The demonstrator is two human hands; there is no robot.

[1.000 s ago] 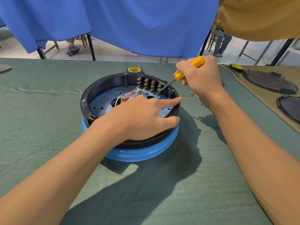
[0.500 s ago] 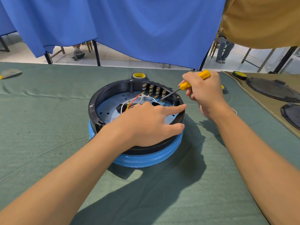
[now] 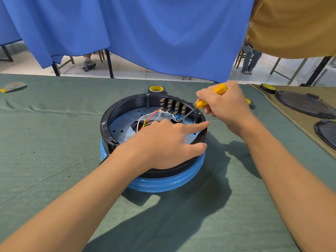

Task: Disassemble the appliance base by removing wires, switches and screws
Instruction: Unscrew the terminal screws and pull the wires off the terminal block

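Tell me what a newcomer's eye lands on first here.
The round black-and-blue appliance base at the middle of the green table, open side up, with red, white and yellow wires inside. Over it, the right hand grips a yellow screwdriver, tip down near the row of switches, while the left hand rests on the near rim. A big blue curtain hangs behind.

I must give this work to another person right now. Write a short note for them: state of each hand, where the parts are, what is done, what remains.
Left hand: open, pressing on the near rim of the appliance base to steady it.
Right hand: grips the yellow screwdriver, tip down by the white wires beside the switches.
Base: on the green cloth, open side up.
Done: inside is exposed.
Left: wires, the four switches and a rim screw are all in place.
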